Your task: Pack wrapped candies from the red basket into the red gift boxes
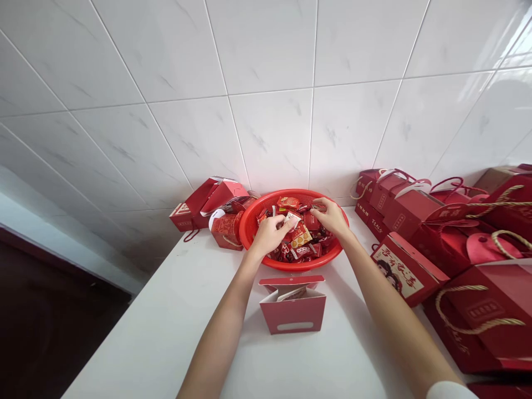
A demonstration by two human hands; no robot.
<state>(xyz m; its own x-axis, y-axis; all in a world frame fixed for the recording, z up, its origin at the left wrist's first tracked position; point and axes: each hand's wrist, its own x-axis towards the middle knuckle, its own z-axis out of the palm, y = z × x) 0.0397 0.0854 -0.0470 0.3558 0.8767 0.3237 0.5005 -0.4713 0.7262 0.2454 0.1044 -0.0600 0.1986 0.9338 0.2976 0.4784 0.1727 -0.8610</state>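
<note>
A red plastic basket (248, 228) full of wrapped candies (303, 250) stands on the white table against the wall. My left hand (270, 235) is over its left half, thumb and fingers closed around a small white-and-red candy packet (293, 218). On the basket's right side, my right hand (331, 216) reaches in among the candies with bent fingers; whatever lies between its fingertips is too small to make out. Directly in front of the basket, nearer to me, a red gift box (294, 315) stands upright with its top flaps apart and something pale inside.
Several red gift boxes with rope handles (474, 310) crowd the table's right side. One box with a printed picture (399, 266) leans there. Further red boxes (203, 202) sit at the back left. White tiled wall (270, 133) rises behind; the white table (166, 316) ends at its left edge.
</note>
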